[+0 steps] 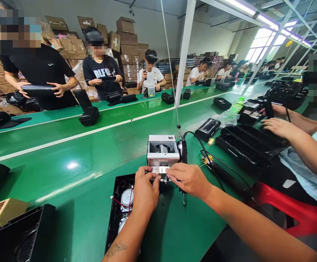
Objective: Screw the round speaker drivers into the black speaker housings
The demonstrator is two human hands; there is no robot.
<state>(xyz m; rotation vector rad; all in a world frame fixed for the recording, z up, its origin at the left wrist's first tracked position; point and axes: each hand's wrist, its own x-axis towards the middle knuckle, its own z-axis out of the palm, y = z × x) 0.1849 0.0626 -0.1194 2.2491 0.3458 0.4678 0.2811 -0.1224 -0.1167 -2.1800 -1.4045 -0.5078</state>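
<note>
Now, beside black casing [114, 215] holding speakers [127, 198] at eight o'clock, pinching silver block [163, 170] with inward-angled left fingers [150, 175] and right fingers [174, 170].

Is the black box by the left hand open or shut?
Open. The black box shows its round silver speakers and red wires, uncovered.

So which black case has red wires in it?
The case beside the left hand, with round speakers inside: red wires run by them; the other black cases show none.
</note>
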